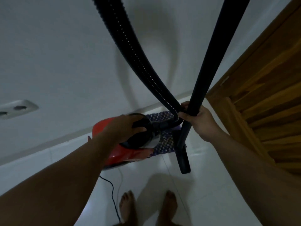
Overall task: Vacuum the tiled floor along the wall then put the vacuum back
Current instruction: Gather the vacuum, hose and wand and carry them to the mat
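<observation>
A white wall [57, 54] meets the tiled floor [203, 185]. The left hand [128, 128] has its grip clenched on the red vacuum's [123, 154] black handle, low by the wall. The right hand [197, 119] grasps the black wand [210, 66] beside the ribbed hose [136, 59], near a wooden door [268, 103].

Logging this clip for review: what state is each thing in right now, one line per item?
Red vacuum body: on the tiled floor by the wall, left hand on its black top.
Rigid tube: held upright-tilted in the right hand, lower end just above the floor.
Ribbed hose: arching up out of frame.
Power cord: loose across the tiles.
Wooden door: whether open or shut cannot be told.
</observation>
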